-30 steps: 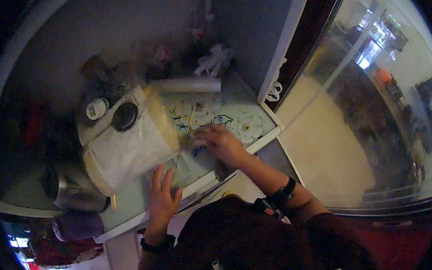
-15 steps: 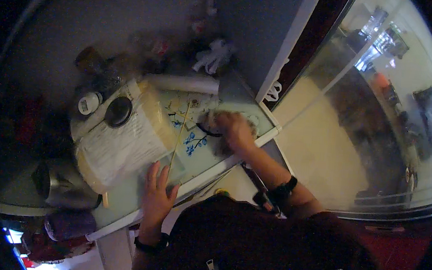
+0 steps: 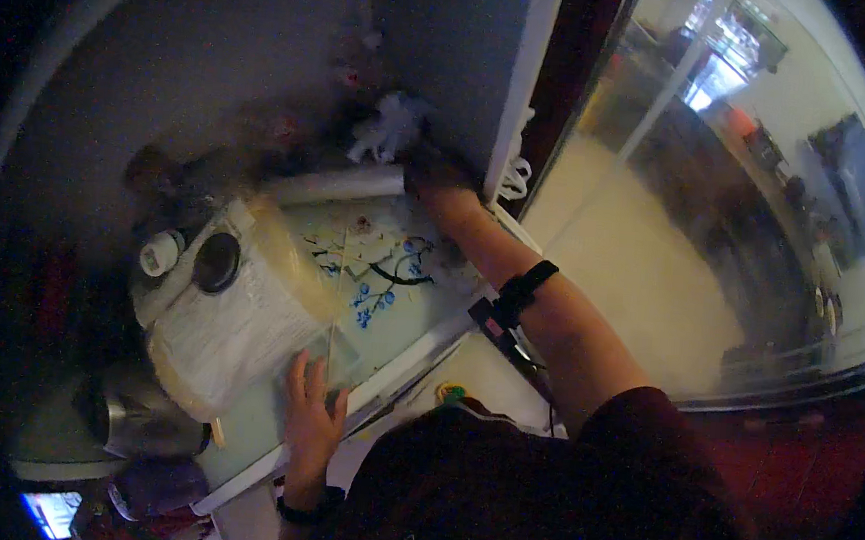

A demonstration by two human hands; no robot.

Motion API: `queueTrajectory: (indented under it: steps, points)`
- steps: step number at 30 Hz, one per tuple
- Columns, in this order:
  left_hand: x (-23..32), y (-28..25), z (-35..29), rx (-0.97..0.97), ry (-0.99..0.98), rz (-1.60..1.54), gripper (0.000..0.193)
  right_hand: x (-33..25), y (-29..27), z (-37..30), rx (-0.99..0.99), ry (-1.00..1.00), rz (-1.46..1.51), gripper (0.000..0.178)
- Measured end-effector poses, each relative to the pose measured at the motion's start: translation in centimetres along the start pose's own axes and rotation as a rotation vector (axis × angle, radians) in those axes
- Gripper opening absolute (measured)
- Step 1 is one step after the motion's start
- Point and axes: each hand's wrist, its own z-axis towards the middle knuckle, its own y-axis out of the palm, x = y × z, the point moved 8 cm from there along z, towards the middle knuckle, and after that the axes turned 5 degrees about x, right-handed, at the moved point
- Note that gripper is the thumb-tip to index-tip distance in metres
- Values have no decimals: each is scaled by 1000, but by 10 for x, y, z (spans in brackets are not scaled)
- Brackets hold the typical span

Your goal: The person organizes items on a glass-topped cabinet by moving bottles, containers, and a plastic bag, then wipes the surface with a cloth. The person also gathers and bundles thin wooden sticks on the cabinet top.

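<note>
stretching the right forearm (image 3: pixel 583 341) over the bench (image 3: pixel 409 324), with the right hand (image 3: pixel 444 199) in the far right corner, just beside the right end of a pale translucent roll (image 3: pixel 343 186). cannot tell if closed or spread, nor if holding something, because of shadow and blur in that corner. reaching with the left hand (image 3: pixel 312 412) over the front edge of the bench, back side up, with fingers a little apart and nothing visible in the grasp. pointing with these fingers toward the near end of a thin yellowish stick (image 3: pixel 339 284); cannot tell if touching it. to be found on the bench top, around and right of the stick: a pattern of blue flowers (image 3: pixel 375 306) with dark stems. lying left of the stick, a bulky package (image 3: pixel 238 327) in clear wrapping, with a dark round disc (image 3: pixel 216 262) on top and a small white round device (image 3: pixel 161 253) near its far left corner. placed farther to the near left: a silver metal vessel (image 3: pixel 151 419) and a dark purple container (image 3: pixel 162 487). near the right hand also, behind the roll, a crumpled white plastic bag (image 3: pixel 387 128). wearing a black strap (image 3: pixel 526 292) on the right wrist and a dark band (image 3: pixel 311 507) on the left.
</note>
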Motion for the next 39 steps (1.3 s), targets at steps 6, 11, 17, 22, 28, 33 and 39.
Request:
queueTrajectory:
  steps: [6, 11, 17, 22, 28, 33, 39]
  points:
    - [0, 2, -2, 19, 95, 65, 53, 0, -30, -86, -301, -14, -292, 37]
    - [1, -1, -2, 51, 144, 77, 53, -2, -100, -121, -282, 91, -376, 35]
    - [4, -6, -1, 123, 179, -4, 54, -1, -127, -130, -199, 32, 115, 28]
    - [0, -3, -3, 53, 173, -15, 55, 17, -119, -112, 100, 284, 156, 25]
    - [-3, 1, 0, 61, 161, 3, 52, -15, -111, -141, -122, 334, 231, 37]
    - [11, -19, 7, 88, 194, -110, 43, -24, -111, -122, 37, 249, 413, 28]
    - [60, -28, 119, 69, 310, -199, 36, -11, -47, -87, -87, 274, 127, 46]
